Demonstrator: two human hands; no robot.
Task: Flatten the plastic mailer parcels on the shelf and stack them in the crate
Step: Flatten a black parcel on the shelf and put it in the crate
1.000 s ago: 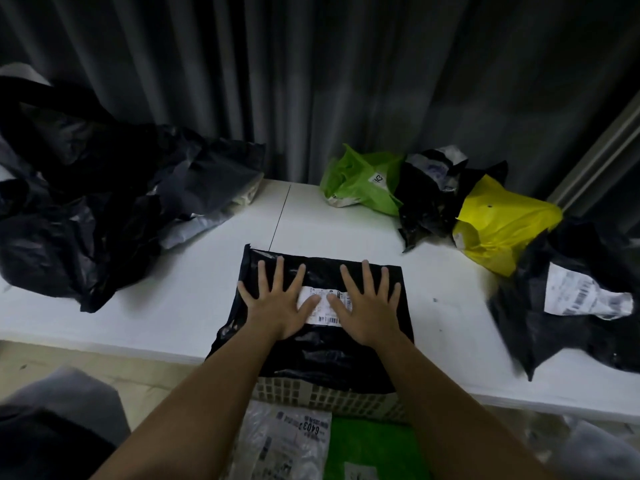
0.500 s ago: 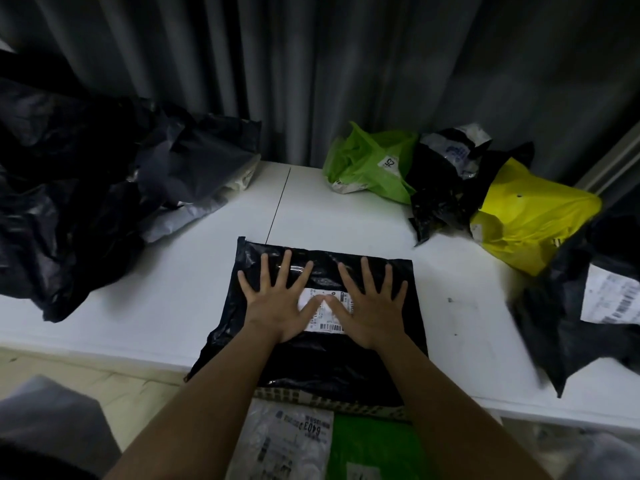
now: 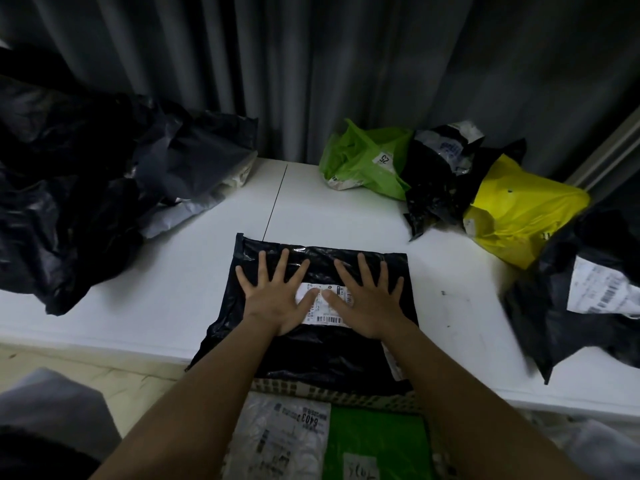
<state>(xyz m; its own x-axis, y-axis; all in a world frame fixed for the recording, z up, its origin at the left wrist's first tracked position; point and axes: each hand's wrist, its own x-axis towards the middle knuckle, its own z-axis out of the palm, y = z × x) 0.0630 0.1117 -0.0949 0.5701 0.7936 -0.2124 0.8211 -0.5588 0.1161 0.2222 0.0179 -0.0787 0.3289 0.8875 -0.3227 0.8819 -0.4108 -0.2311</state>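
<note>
A black plastic mailer (image 3: 311,355) with a white label lies flat on the white shelf (image 3: 166,292), its near end hanging over the front edge. My left hand (image 3: 273,296) and my right hand (image 3: 367,299) press down on it side by side, fingers spread and straight, thumbs meeting on the label. Below the shelf edge stands a pale lattice crate (image 3: 332,398). In it lie a clear mailer (image 3: 280,438) and a green mailer (image 3: 377,445).
Crumpled black and grey mailers (image 3: 86,181) pile up at the left. A green mailer (image 3: 363,161), a black one (image 3: 440,174), a yellow one (image 3: 519,209) and a labelled black one (image 3: 581,292) lie at the right. A grey curtain (image 3: 346,64) hangs behind.
My hands stay pressed on the black mailer, spreading slightly apart. The view has tilted down a little.
</note>
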